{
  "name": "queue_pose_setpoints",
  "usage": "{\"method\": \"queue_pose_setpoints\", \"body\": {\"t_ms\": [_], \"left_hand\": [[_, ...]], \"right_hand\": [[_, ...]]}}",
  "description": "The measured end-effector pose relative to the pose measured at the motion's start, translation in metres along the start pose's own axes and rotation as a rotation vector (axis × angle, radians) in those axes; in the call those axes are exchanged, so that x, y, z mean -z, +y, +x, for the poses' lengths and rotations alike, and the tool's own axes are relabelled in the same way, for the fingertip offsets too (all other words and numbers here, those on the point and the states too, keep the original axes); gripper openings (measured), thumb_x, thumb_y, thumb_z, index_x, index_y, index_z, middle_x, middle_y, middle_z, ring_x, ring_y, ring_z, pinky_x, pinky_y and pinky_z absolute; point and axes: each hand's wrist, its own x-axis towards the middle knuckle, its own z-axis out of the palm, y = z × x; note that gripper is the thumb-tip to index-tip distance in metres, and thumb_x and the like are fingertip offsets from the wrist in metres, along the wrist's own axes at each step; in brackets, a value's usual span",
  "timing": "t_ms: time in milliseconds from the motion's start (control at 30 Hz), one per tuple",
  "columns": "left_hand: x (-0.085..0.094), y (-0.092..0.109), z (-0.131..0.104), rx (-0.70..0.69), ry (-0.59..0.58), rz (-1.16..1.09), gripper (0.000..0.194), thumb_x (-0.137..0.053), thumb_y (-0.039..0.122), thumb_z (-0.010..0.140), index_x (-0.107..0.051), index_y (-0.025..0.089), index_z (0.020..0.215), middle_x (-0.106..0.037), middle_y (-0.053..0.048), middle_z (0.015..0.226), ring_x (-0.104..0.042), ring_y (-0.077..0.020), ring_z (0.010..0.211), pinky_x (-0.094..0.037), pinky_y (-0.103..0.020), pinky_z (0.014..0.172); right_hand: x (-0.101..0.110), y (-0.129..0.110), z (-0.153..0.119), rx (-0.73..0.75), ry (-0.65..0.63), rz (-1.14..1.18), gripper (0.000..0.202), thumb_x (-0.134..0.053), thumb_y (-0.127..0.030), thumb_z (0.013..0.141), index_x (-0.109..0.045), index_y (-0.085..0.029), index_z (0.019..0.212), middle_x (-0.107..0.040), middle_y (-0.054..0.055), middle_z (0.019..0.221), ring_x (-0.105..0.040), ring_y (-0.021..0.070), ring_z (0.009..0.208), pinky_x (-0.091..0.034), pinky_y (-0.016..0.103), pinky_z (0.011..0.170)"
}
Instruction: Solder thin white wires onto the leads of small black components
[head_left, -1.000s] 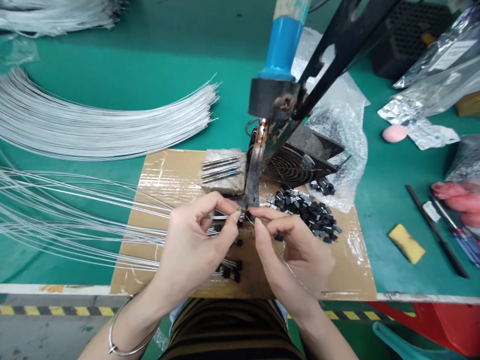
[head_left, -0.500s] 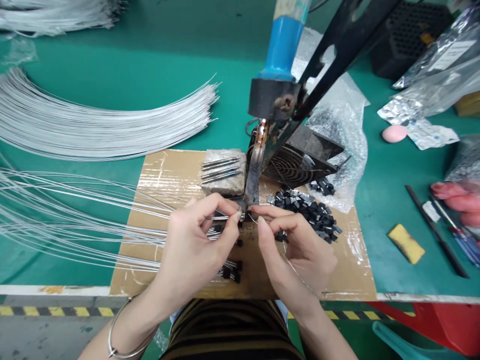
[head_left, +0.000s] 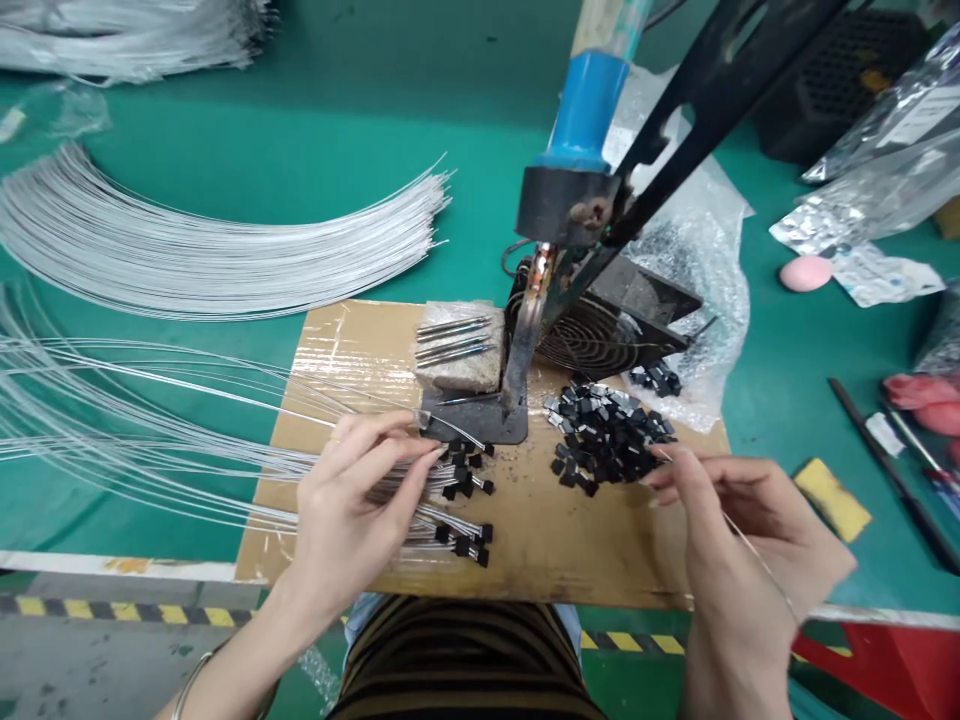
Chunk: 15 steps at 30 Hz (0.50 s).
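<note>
My left hand point(head_left: 367, 490) is over the cardboard, thumb and fingers pinched around a white wire point(head_left: 465, 432) that ends in a small black connector point(head_left: 488, 450). More wires with black connectors point(head_left: 465, 545) lie under and beside this hand. My right hand point(head_left: 742, 530) is closed, holding a thin strand of solder wire point(head_left: 754, 555) between thumb and forefinger, just right of a heap of loose black connectors point(head_left: 607, 430). Between the hands, a soldering iron point(head_left: 529, 330) on a stand points down at a dark plate point(head_left: 480, 420).
A grey block point(head_left: 457, 370) carries several metal tips. Behind the iron sit a black fan point(head_left: 600, 340) and bubble wrap point(head_left: 705, 260). A large bundle of white wires point(head_left: 225, 260) lies left; a yellow sponge point(head_left: 832, 498) lies right. Cardboard point(head_left: 570, 550) covers the front table.
My left hand has drawn left and slightly down from the iron's tip with the wire. My right hand has moved right, away from the tip, still holding the solder wire.
</note>
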Motion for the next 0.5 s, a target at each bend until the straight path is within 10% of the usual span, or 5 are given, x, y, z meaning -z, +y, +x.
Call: {"method": "queue_pose_setpoints", "body": {"t_ms": [233, 500], "left_hand": [[0.025, -0.01, 0.019, -0.024, 0.08, 0.104, 0.016, -0.075, 0.016, 0.089, -0.078, 0.028, 0.098, -0.079, -0.004, 0.105, -0.071, -0.0264, 0.103, -0.051, -0.043, 0.098], [0.03, -0.09, 0.126, -0.053, 0.033, 0.371, 0.009, -0.071, 0.024, 0.091, -0.077, 0.02, 0.097, -0.07, -0.012, 0.103, -0.062, -0.0319, 0.106, -0.047, -0.046, 0.098]], "right_hand": [[0.003, 0.001, -0.004, -0.095, -0.004, 0.03, 0.04, -0.091, -0.054, 0.075, -0.069, -0.022, 0.082, -0.07, -0.001, 0.066, -0.059, 0.0141, 0.051, -0.045, 0.027, 0.048], [0.01, 0.012, -0.006, -0.208, -0.022, 0.262, 0.035, -0.081, -0.05, 0.084, -0.076, -0.016, 0.078, -0.066, 0.001, 0.068, -0.054, 0.0109, 0.048, -0.039, 0.026, 0.041]]}}
